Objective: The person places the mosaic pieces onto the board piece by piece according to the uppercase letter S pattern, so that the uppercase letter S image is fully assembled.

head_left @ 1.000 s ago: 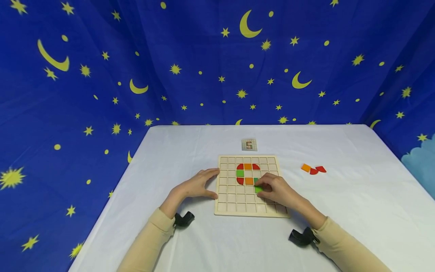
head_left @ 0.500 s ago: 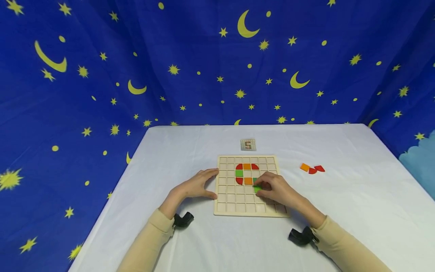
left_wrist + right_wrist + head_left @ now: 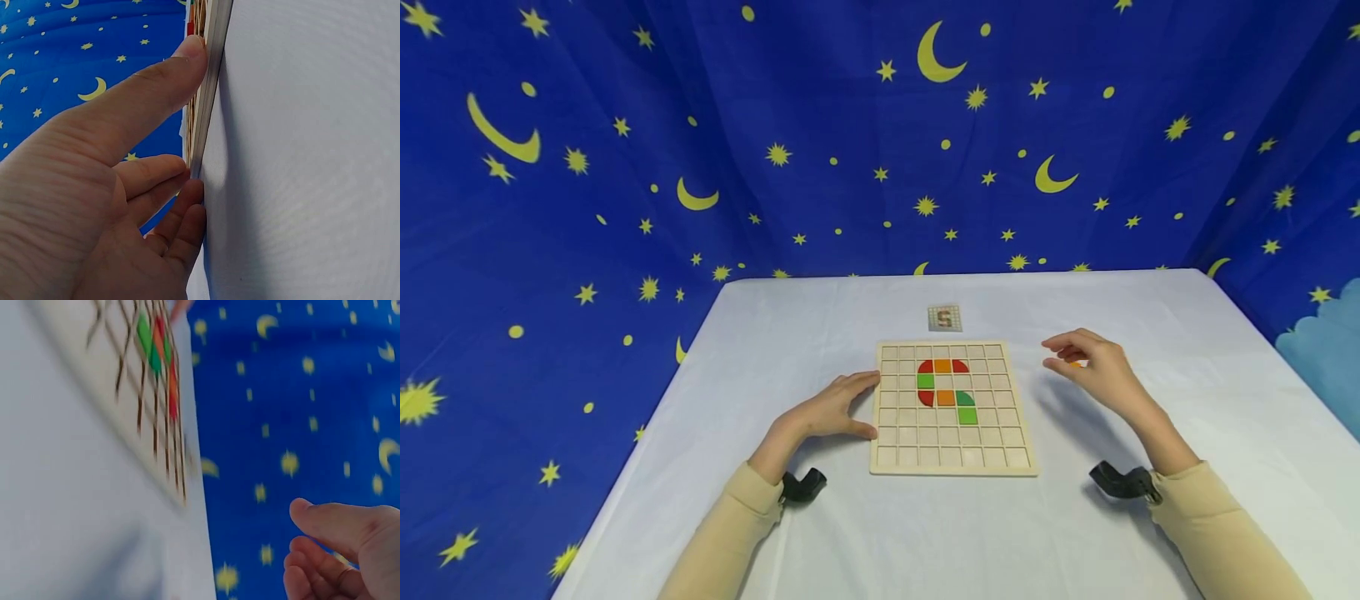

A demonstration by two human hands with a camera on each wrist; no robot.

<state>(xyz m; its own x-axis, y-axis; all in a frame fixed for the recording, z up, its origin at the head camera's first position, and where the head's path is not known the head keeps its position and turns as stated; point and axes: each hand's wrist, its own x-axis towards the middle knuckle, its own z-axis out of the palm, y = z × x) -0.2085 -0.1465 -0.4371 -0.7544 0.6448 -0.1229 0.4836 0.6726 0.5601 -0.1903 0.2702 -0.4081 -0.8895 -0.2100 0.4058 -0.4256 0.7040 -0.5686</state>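
A square wooden grid board [image 3: 928, 457] lies on the white-covered table. In its upper middle cells sit red quarter-round tiles [image 3: 959, 367], orange square tiles [image 3: 942, 366], light green squares [image 3: 967, 415] and one dark green quarter-round tile [image 3: 965, 399]. My left hand [image 3: 829, 408] touches the board's left edge with its thumb and fingertips spread apart. To the right of the board, my right hand [image 3: 1105, 375] hovers with thumb and fingers apart, nothing seen between them in the right wrist view. Just behind it peeks a loose orange tile [image 3: 1077, 364]; the loose red tiles are hidden by the hand.
Beyond the board lies a small card [image 3: 944, 317] printed with a grid and an S-like figure. Blue cloth [image 3: 850, 125] with yellow moons and stars hangs behind and along both sides of the table [image 3: 805, 325]. A black camera mount sits at each wrist.
My right hand has let go of the light green square tile, now lying in its cell, and has moved right and away to above the loose tiles. My left hand stays at the board.
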